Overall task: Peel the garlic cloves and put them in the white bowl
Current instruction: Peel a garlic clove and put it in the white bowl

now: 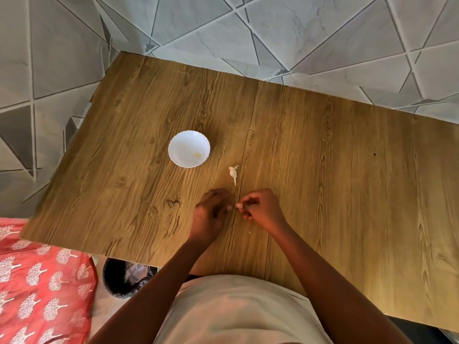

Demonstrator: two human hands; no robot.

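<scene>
— Wood-grain laminate, warm brown with dark knots, covers the table, the biggest thing in view; grey marbled tiles cut into triangles lie beyond it, from about ten to two o'clock.

— And nearer the person?

— A red cloth printed with white tree shapes at eight o'clock, and a dark bin lined with crumpled plastic under the table's near edge.

— Where does the white bowl sit?

— The white bowl stands at about eleven o'clock from the hands, well apart from them. It is smooth, glossy, with a scalloped rim, and a small yellowish piece rests inside, likely a peeled clove.

— Anything between bowl and hands?

— A scrap of garlic, papery white with a thin tail, lies at twelve o'clock from the hands. Whether it is an empty skin or an unpeeled clove cannot be told.

— The hands themselves?

— The left hand and right hand meet over the table, fingers curled, fingertips almost touching. A pale sliver shows at the right hand's fingertips, so both seem to pinch one small clove, mostly hidden.

— So which step is this?

— Peeling, by the look of it. Next the skin must be pulled free with a fine nail grip, as it is thin and clingy, then the slippery clove carried toward eleven o'clock and dropped in the bowl.
</scene>
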